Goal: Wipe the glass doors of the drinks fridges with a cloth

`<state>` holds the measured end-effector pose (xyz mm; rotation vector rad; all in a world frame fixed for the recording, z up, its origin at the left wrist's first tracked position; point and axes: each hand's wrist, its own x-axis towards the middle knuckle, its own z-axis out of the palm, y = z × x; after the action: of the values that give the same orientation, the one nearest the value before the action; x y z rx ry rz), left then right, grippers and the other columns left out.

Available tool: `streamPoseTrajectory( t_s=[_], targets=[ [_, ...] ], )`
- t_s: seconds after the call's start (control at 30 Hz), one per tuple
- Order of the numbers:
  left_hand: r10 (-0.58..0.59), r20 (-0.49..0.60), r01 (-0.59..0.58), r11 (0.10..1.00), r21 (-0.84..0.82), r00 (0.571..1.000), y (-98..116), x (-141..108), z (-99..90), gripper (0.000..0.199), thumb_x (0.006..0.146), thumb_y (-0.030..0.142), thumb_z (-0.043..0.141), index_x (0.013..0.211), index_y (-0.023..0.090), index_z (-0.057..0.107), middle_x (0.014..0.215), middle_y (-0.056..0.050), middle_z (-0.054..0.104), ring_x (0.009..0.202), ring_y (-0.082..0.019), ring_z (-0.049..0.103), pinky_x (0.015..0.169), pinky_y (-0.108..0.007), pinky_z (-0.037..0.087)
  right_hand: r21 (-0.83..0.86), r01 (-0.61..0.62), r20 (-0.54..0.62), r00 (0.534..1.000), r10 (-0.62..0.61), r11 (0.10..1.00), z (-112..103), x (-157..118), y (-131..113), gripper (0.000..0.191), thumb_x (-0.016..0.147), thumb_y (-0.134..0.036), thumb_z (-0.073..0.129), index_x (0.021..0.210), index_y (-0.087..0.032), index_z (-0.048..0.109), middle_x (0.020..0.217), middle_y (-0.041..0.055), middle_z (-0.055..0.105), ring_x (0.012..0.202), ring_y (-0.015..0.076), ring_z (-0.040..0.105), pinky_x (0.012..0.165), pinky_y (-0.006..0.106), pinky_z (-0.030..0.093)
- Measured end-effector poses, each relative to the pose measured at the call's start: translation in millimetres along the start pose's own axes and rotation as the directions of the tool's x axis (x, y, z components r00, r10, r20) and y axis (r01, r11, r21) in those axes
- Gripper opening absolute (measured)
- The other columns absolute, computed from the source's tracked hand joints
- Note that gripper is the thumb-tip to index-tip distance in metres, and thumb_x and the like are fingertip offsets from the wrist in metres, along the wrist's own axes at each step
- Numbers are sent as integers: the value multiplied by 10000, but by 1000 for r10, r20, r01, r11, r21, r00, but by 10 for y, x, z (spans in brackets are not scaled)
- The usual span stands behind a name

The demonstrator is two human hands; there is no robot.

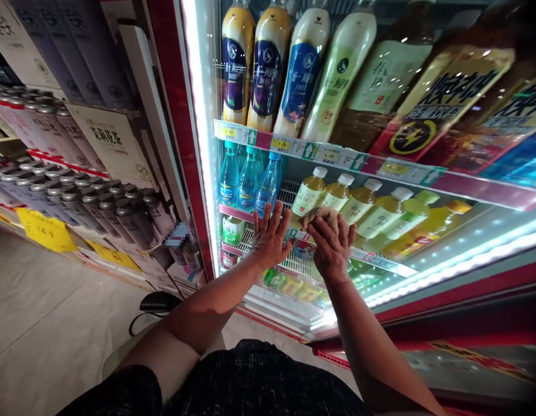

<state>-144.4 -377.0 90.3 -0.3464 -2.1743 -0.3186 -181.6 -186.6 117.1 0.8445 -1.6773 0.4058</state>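
My right hand (332, 245) is curled over a tan cloth (326, 218) at the edge of the cooler's middle shelf, in front of a row of white-capped yellow drink bottles (309, 193). To its left, my left hand (270, 240) has its fingers spread and holds nothing. It is nearest the shelf edge below several blue bottles (248, 182); whether it touches the shelf I cannot tell. The front strip of the middle shelf (380, 260) runs out to the right of my right hand.
Tall bottles (309, 63) crowd the upper shelf behind a price-tag strip (332, 156). Packets (289, 286) lie on a lower level. Stacked cans (94, 199) and yellow price cards (46, 230) stand left of the red cooler frame (181, 115). A black object (159, 301) is near the floor.
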Motion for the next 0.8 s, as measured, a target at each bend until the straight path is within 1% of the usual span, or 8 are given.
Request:
streamPoseTrajectory(
  t_s=[0.1,0.2,0.27,0.4,0.47,0.53,0.7,0.8],
  targets=[
    [-32,-39,31,999,-17,999,93,13,21,1075,923,367,605,1660,176,-153,1717,-104,-227,1581,-364,-220,1252,-714,-48,1,11,48,999,-12,1000,-81,28,63,569,998,-107,491,1470,-417,556,1402,-56,691,1554,199,359,1314,518,232],
    [-24,-86,22,999,-24,996,245,65,28,1053,921,352,591,1666,182,-134,1714,-87,-250,1581,-357,-225,1262,-681,-73,-27,-27,-39,999,26,999,-151,200,216,549,1001,-118,498,1440,-436,583,1412,-64,682,1552,222,367,1310,549,220],
    [8,-67,-9,1000,-23,998,324,96,55,1053,918,347,598,1669,189,-123,1725,-92,-217,1584,-362,-210,1261,-678,-80,-45,-71,-56,996,69,996,-177,218,289,527,1004,-127,489,1401,-448,618,1404,-68,685,1551,242,369,1300,578,228],
    [21,1,-21,1000,1,1000,357,82,153,1051,932,365,613,1670,227,-122,1745,-110,-112,1591,-365,-171,1253,-712,-48,-24,-71,66,995,73,997,-221,-114,285,519,1000,-127,472,1364,-453,647,1380,-76,699,1545,220,381,1305,558,236],
    [22,12,-22,1000,7,1000,353,56,184,1070,925,372,628,1668,231,-130,1744,-114,-111,1589,-370,-171,1251,-720,-31,-10,-38,136,990,39,999,-267,-282,276,531,993,-114,469,1379,-438,639,1389,-74,696,1545,195,379,1315,526,230],
    [20,8,-20,1000,1,1000,380,55,184,1097,910,370,638,1665,231,-145,1737,-112,-147,1584,-379,-182,1250,-724,-23,-26,-13,169,985,17,1000,-326,-315,325,530,992,-113,467,1391,-421,633,1402,-68,689,1549,189,370,1321,524,215],
    [-11,-44,10,1000,-18,999,556,184,136,1113,902,360,639,1660,250,-169,1719,-96,-227,1570,-411,-200,1234,-749,-12,-124,-139,-14,990,139,982,-445,-10,608,489,1002,-144,480,1348,-435,666,1406,-62,684,1568,244,334,1297,605,236],
    [25,-13,-25,1000,-13,1000,615,207,166,1135,876,303,660,1663,252,-155,1733,-97,-178,1583,-405,-164,1243,-738,-6,-87,-132,-33,991,129,987,-460,-50,638,519,1003,-137,479,1378,-457,638,1402,-66,685,1559,248,354,1290,599,263]
  ],
)
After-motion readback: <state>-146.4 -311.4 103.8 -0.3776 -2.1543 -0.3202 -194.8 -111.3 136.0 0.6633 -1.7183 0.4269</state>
